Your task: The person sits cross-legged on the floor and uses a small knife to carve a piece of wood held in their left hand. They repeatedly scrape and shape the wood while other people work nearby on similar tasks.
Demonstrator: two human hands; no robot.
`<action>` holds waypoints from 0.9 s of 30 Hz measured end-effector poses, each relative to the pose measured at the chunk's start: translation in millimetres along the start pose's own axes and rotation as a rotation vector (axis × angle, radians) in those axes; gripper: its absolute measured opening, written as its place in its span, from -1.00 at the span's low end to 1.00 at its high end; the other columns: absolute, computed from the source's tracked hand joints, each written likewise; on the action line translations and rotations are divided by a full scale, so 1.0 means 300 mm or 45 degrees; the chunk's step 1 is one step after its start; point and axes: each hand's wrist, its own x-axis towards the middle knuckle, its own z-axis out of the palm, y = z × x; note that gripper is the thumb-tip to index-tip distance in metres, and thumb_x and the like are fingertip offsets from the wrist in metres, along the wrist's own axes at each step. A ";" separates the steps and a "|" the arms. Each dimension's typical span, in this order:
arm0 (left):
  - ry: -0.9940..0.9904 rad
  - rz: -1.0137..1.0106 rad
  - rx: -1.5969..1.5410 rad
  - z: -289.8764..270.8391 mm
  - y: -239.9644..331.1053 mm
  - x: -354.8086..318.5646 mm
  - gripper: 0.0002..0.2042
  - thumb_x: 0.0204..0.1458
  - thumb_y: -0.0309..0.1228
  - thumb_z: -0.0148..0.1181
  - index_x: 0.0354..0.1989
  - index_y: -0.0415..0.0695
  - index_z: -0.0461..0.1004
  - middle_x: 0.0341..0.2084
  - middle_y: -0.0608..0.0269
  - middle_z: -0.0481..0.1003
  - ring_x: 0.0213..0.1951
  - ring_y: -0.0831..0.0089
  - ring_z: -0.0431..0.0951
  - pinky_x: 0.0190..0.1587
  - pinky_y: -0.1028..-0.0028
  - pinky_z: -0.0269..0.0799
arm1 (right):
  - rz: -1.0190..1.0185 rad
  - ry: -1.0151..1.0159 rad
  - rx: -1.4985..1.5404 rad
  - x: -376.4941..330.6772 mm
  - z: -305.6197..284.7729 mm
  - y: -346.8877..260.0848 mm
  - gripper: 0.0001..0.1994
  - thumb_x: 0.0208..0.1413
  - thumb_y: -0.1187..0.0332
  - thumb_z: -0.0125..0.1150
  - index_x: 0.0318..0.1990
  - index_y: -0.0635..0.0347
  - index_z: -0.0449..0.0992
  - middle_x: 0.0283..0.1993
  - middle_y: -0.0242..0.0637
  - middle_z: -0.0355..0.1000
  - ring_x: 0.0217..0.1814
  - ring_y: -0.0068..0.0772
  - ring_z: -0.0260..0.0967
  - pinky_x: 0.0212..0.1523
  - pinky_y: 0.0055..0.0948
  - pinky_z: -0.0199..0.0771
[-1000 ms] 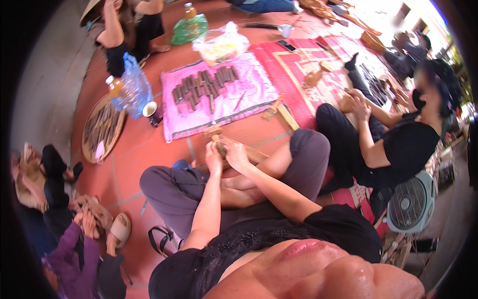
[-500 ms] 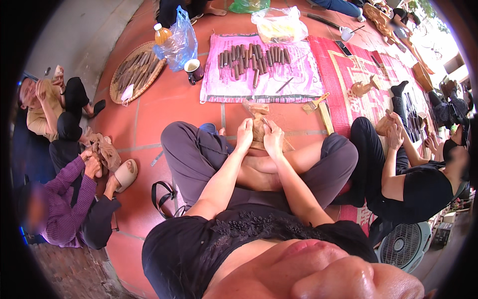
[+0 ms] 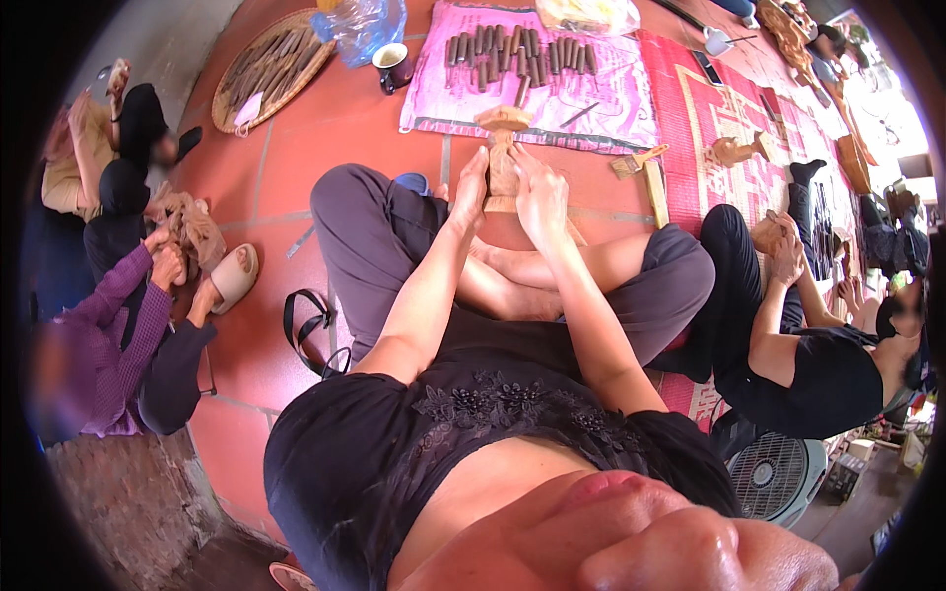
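A light-brown wood carving (image 3: 504,175) with a wide, flared top stands upright between my hands, in front of my crossed legs. My left hand (image 3: 473,189) is closed against its left side. My right hand (image 3: 541,197) grips it from the right, its fingers lying over the wood. Whether the right hand also has a thin tool in it, I cannot tell. Beyond the carving, rows of dark-handled carving tools (image 3: 520,54) lie on a pink cloth (image 3: 429,111).
A flat brush (image 3: 639,161) and a wooden block (image 3: 656,194) lie to the right. At the back left are a dark mug (image 3: 393,71) and a woven basket (image 3: 235,120) of tools. Several people sit at both sides. A fan (image 3: 774,478) stands at lower right.
The view has shifted, so the cloth and basket sit higher in the picture. My hands have moved along the carving, and the right fingers now stretch over it.
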 end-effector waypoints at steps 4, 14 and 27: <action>-0.033 0.074 -0.022 0.047 0.083 -0.027 -0.56 0.38 -0.10 -0.09 0.18 -0.21 0.42 -0.02 0.26 0.54 0.01 0.50 0.52 0.10 0.45 0.42 | -0.259 0.106 -0.168 -0.098 0.047 0.012 -0.64 0.18 0.54 -0.03 0.11 0.26 0.53 0.20 -0.01 0.44 0.23 0.03 0.40 0.23 -0.14 0.40; 0.109 0.321 0.227 0.030 0.066 0.017 -0.60 0.39 -0.14 -0.12 0.08 -0.22 0.47 -0.10 0.30 0.56 -0.08 0.54 0.53 0.04 0.47 0.43 | -0.215 0.112 -0.226 -0.067 0.105 0.015 -0.59 0.10 0.59 -0.03 0.12 0.32 0.49 0.24 0.02 0.41 0.27 0.02 0.37 0.24 -0.13 0.40; 0.067 0.285 1.252 -0.006 -0.085 0.032 -0.59 0.31 -0.15 -0.14 0.18 -0.10 0.41 0.02 -0.13 0.52 0.14 -0.05 0.46 0.16 0.15 0.33 | 0.158 -0.003 -0.206 -0.091 0.184 0.232 -0.66 0.15 0.52 -0.05 0.04 0.35 0.53 0.16 0.12 0.44 0.20 0.11 0.41 0.19 -0.09 0.42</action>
